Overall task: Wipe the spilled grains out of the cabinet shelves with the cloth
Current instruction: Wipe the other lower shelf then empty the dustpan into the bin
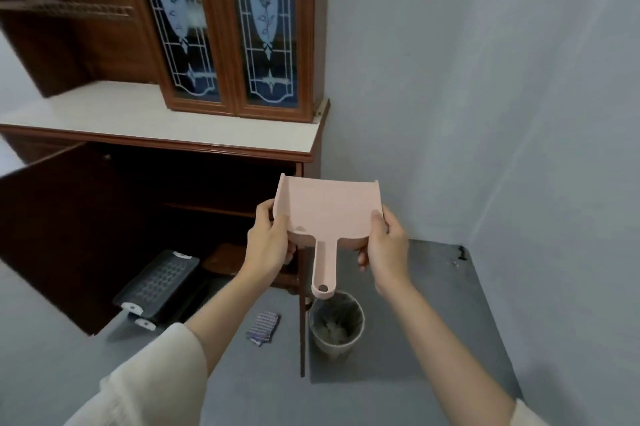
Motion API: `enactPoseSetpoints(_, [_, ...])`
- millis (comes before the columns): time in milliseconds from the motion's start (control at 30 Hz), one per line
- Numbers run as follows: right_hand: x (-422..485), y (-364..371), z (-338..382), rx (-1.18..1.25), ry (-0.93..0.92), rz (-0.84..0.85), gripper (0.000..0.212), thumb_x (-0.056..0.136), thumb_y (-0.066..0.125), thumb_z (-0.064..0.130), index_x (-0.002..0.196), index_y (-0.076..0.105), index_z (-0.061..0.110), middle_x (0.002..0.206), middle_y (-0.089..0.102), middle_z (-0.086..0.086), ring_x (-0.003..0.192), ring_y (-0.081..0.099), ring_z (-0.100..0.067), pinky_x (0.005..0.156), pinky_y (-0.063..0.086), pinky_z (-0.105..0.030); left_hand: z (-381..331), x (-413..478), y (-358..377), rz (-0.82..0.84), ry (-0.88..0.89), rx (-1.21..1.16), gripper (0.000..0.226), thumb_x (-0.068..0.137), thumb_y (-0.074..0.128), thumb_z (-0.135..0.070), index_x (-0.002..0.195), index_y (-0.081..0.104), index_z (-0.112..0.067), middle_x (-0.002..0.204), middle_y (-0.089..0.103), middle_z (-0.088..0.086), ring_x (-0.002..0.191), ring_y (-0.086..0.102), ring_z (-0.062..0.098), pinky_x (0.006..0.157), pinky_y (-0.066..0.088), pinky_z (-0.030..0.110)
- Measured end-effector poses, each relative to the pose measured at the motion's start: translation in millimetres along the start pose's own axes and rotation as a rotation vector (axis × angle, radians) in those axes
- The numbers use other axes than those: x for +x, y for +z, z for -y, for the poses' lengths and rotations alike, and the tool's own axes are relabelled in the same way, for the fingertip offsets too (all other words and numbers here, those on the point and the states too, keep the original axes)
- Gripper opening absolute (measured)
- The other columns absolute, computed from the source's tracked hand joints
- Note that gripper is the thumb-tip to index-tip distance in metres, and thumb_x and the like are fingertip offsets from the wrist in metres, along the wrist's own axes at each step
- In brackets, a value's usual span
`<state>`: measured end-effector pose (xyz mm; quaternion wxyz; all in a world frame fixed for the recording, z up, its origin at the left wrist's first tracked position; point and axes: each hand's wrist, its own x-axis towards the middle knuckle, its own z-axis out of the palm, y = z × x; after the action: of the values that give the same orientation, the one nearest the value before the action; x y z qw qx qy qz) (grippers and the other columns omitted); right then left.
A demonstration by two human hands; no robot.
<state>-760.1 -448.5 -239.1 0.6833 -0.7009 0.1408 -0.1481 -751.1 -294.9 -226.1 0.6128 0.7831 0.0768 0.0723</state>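
Now emptying, I judge: dustpan [329,210] held above bin [336,321] at 6 o'clock. Best to turn the open lip down low over the bin's mouth, slowly, so nothing scatters. Left hand [268,245] and right hand [384,245] each clamp a side wall, fingers curled beneath. Cloth [263,324] lies on floor [259,391], 9 o'clock of bin; cabinet shelves [207,209] at 10 o'clock

Pale grey-blue walls [398,79] meet in a corner to the right. The floor [346,401] is grey, under soft, even light. A dark wooden cabinet [214,148] stands against the wall, topped by a white countertop [138,113]. Above it are two leaded glass doors [266,9] with etched flower ovals. A lower door [52,235] hangs open.
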Motion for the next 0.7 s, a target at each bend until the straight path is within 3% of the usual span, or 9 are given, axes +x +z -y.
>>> enactPoseSetpoints(100, [-2, 34, 13, -0.049, -0.033, 0.127, 0.034, 0.102, 0.032, 0.027, 0.133, 0.047, 0.022, 0.076, 0.059, -0.003, 0.035, 0.043, -0.010, 0.031, 0.037, -0.020, 1, 12, -33, -0.096, -0.010, 0.010, 0.030, 0.100, 0.034, -0.024, 0.129, 0.039, -0.017, 0.082, 0.056, 0.001, 0.060, 0.052, 0.013, 0.041, 0.044, 0.015])
enactPoseSetpoints(267, [7, 100, 1, -0.114, -0.043, 0.266, 0.037, 0.102, 0.030, 0.030, 0.136, 0.044, 0.024, 0.091, 0.061, -0.005, 0.041, 0.044, -0.006, 0.036, 0.038, -0.019, 29, 36, -81, -0.231, -0.086, -0.025, 0.033, 0.099, 0.033, -0.028, 0.128, 0.042, -0.014, 0.087, 0.057, 0.005, 0.061, 0.052, 0.018, 0.051, 0.042, 0.028])
enactPoseSetpoints(400, [32, 156, -19, -0.126, -0.049, 0.346, 0.040, 0.101, 0.031, 0.032, 0.139, 0.044, 0.028, 0.104, 0.060, 0.000, 0.065, 0.043, -0.001, 0.055, 0.034, -0.017, 53, 69, -111, -0.304, -0.136, -0.018, 0.033, 0.099, 0.034, -0.029, 0.127, 0.044, -0.014, 0.086, 0.058, 0.004, 0.061, 0.050, 0.016, 0.052, 0.039, 0.027])
enactPoseSetpoints(467, [43, 179, -19, -0.135, -0.053, 0.395, 0.039, 0.101, 0.031, 0.029, 0.138, 0.045, 0.027, 0.118, 0.061, 0.001, 0.081, 0.052, -0.010, 0.063, 0.042, -0.021, 60, 86, -126, -0.327, -0.148, 0.016, 0.034, 0.100, 0.034, -0.028, 0.130, 0.044, -0.015, 0.099, 0.060, 0.007, 0.066, 0.050, 0.014, 0.052, 0.038, 0.024])
enactPoseSetpoints(533, [53, 203, -12, -0.147, -0.061, 0.462, 0.039, 0.102, 0.031, 0.026, 0.139, 0.044, 0.024, 0.125, 0.057, 0.005, 0.101, 0.052, -0.011, 0.084, 0.049, -0.028, 66, 106, -143, -0.356, -0.154, 0.048, 0.036, 0.100, 0.034, -0.028, 0.132, 0.043, -0.016, 0.106, 0.059, 0.009, 0.068, 0.049, 0.013, 0.052, 0.038, 0.023])
enactPoseSetpoints(633, [67, 237, -16, -0.183, -0.087, 0.529, 0.039, 0.102, 0.031, 0.024, 0.139, 0.045, 0.021, 0.128, 0.055, 0.005, 0.116, 0.050, -0.010, 0.095, 0.039, -0.020, 76, 128, -162, -0.383, -0.150, 0.107, 0.036, 0.100, 0.034, -0.026, 0.134, 0.041, -0.016, 0.102, 0.057, 0.004, 0.069, 0.050, 0.013, 0.054, 0.039, 0.025])
enactPoseSetpoints(700, [75, 263, -28, -0.233, -0.077, 0.551, 0.039, 0.102, 0.031, 0.027, 0.137, 0.047, 0.023, 0.131, 0.056, 0.004, 0.123, 0.048, -0.018, 0.103, 0.039, -0.029, 85, 144, -173, -0.399, -0.188, 0.118, 0.036, 0.100, 0.034, -0.028, 0.134, 0.041, -0.017, 0.101, 0.058, 0.005, 0.068, 0.051, 0.013, 0.054, 0.039, 0.024])
